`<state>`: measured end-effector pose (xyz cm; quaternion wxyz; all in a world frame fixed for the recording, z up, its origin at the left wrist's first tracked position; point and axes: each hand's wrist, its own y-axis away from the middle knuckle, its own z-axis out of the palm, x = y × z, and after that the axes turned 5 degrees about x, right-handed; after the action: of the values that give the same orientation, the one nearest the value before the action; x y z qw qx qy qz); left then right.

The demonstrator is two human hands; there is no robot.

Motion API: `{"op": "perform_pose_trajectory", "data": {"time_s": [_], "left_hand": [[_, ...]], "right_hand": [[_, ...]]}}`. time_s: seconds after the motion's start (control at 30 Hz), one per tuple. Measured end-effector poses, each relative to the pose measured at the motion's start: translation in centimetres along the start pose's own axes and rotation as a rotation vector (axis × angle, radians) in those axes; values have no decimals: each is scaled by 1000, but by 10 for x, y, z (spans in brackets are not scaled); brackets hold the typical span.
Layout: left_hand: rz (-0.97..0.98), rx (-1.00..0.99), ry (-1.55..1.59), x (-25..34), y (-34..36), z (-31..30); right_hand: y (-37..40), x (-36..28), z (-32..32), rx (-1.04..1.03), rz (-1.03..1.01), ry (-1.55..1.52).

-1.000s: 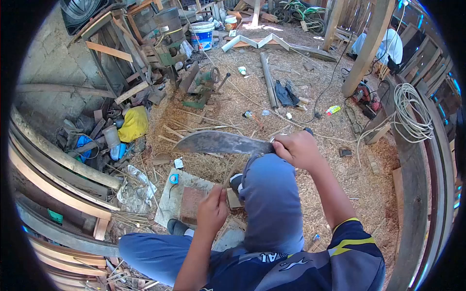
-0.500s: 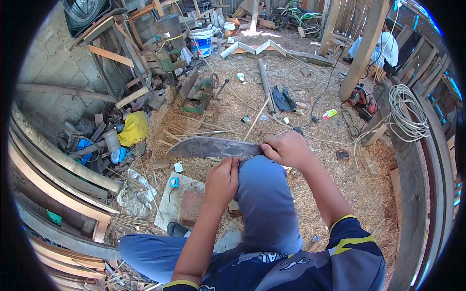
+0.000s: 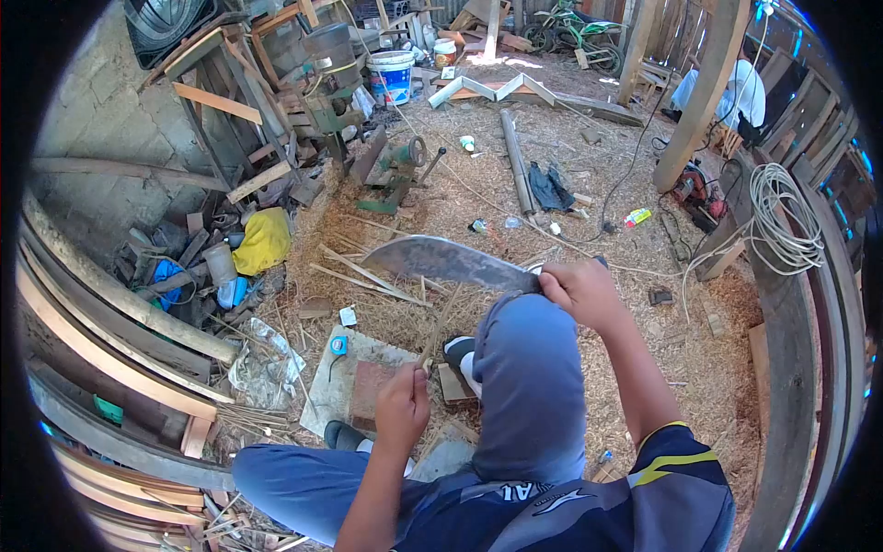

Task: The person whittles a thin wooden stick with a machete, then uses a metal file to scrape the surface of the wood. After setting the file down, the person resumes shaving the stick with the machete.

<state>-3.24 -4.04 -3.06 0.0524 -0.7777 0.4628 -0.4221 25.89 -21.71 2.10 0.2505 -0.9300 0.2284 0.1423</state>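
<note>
A machete with a broad, dark, curved blade (image 3: 451, 261) points left above my raised knee (image 3: 532, 345). My right hand (image 3: 581, 293) is closed round its handle, of which only the dark end shows. Lower and to the left, my left hand (image 3: 403, 405) is closed on a thin wooden strip (image 3: 436, 333) that slants up and away, below the blade. Against the shavings on the floor its far end is hard to make out. Beyond lie several loose pale wooden strips (image 3: 372, 281).
A blue tape measure (image 3: 338, 345) lies on a flat board (image 3: 322, 397) at left. A green metal vise (image 3: 395, 170) stands ahead. Coiled cable (image 3: 786, 216) hangs on the right-hand timber. A person in white (image 3: 743, 97) crouches at the back right.
My left hand has drawn down and toward me with the strip, away from the knee. The machete has lifted slightly and moved right, its blade now tilted upward to the left.
</note>
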Motion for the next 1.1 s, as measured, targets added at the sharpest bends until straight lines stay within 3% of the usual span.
{"op": "perform_pose_trajectory", "data": {"time_s": [0.07,0.13,0.33,0.53,0.63,0.77,1.1], "left_hand": [[-21,-14,7,-3,6,-1],[-95,-96,10,5,-9,8],[-59,-90,115,45,-65,36],[98,42,122,21,-44,27],[-13,-105,-45,2,-8,-1],[-47,-97,-33,-18,12,-17],[22,-23,19,23,-41,25]], "right_hand": [[0,2,-1,-56,47,10],[-4,-2,-1,-30,-33,16],[-16,-20,-1,-55,-155,100],[-15,-23,4,-18,-162,59],[-10,-9,9,29,-135,4],[-7,-4,8,-4,-78,-3],[-20,-30,6,-70,-169,92]]}}
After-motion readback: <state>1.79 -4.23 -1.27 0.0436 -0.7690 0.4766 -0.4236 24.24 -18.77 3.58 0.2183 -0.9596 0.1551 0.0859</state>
